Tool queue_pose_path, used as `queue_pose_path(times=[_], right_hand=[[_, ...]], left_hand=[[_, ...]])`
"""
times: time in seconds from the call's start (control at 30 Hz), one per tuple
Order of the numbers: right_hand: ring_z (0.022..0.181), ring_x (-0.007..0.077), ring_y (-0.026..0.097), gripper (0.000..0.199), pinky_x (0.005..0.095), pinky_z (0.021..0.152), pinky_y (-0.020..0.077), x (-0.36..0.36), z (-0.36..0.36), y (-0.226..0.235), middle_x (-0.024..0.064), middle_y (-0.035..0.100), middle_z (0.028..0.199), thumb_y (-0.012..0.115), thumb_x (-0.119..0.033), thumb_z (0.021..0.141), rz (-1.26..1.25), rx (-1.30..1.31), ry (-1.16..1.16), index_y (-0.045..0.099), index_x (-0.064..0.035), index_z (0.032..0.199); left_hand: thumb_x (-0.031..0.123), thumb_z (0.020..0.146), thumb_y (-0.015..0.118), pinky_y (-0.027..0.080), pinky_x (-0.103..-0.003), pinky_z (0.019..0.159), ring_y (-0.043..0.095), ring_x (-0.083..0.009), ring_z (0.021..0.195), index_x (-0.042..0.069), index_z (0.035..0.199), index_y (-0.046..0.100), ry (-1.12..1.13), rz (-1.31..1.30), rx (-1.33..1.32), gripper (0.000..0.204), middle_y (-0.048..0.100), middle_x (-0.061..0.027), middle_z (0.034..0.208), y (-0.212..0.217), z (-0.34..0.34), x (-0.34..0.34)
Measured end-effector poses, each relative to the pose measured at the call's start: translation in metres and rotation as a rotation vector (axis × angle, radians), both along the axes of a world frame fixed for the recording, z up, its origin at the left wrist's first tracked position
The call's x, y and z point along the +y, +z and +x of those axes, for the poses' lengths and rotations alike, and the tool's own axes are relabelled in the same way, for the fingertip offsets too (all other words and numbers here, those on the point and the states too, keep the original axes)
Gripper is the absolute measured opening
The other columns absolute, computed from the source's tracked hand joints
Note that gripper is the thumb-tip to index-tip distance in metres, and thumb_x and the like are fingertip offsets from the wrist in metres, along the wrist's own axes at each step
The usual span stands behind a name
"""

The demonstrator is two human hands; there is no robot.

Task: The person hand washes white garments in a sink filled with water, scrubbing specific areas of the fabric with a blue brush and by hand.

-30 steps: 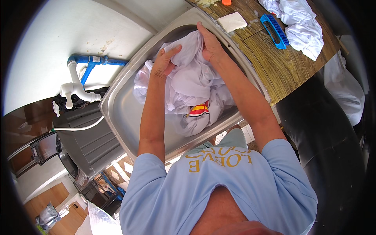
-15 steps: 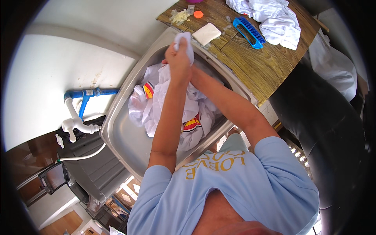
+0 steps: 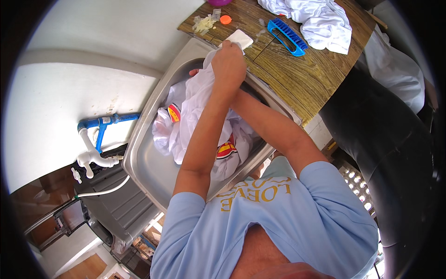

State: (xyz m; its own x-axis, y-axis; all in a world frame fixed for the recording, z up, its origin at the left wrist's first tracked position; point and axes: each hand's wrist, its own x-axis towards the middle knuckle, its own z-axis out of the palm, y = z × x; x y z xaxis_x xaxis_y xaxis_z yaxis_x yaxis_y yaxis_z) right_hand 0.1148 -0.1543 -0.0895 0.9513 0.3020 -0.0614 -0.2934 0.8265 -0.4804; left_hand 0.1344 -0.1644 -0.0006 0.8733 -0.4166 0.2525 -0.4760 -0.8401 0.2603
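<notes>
A wet white garment point(image 3: 197, 102) with red-and-yellow printed patches is bunched in the metal sink point(image 3: 155, 162). At the sink's far edge my left hand point(image 3: 230, 65) is closed on a raised, gathered part of it. My left wrist crosses over my right one. Of my right hand point(image 3: 193, 72) only fingertips show, curled by the cloth left of the left hand; the rest is hidden behind the left arm and fabric. A pale rectangular soap bar point(image 3: 240, 39) lies on the wooden counter, just beyond my left hand, partly covered by it.
On the wooden counter point(image 3: 302, 76) are a blue scrub brush point(image 3: 288, 38), an orange cap point(image 3: 226, 19), pale soap scraps point(image 3: 204, 24) and a white cloth pile point(image 3: 325, 25). A white tap point(image 3: 95, 158) on blue pipe stands left of the sink.
My left hand has moved slightly right and toward the soap bar, drawing more of the white garment up from the sink. The whole view has shifted a little.
</notes>
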Motion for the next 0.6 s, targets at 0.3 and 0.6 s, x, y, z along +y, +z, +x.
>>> queue_pose_path(times=[0.3,0.6], right_hand=[[0.095,0.019,0.06,0.037,0.0341,0.084,0.05,0.013,0.028,0.005,0.0087,0.061,0.108,0.044,-0.039,0.094,-0.076,0.164,-0.066,0.053,-0.0107,0.117],[0.082,0.0127,0.061,0.018,0.027,0.076,0.0479,-0.006,0.017,0.056,0.0043,0.064,0.089,0.061,-0.024,0.089,-0.198,-0.118,0.004,0.061,-0.0067,0.095]], left_hand=[[0.014,0.08,0.06,0.052,-0.033,0.066,0.065,-0.026,0.072,-0.003,0.09,0.065,0.004,-0.644,0.459,0.02,0.067,-0.0171,0.086,0.036,0.017,0.09],[0.023,0.084,0.068,0.054,-0.028,0.065,0.063,-0.0134,0.071,0.004,0.092,0.065,0.303,-1.427,0.861,0.021,0.066,-0.0047,0.082,0.048,-0.014,0.19]])
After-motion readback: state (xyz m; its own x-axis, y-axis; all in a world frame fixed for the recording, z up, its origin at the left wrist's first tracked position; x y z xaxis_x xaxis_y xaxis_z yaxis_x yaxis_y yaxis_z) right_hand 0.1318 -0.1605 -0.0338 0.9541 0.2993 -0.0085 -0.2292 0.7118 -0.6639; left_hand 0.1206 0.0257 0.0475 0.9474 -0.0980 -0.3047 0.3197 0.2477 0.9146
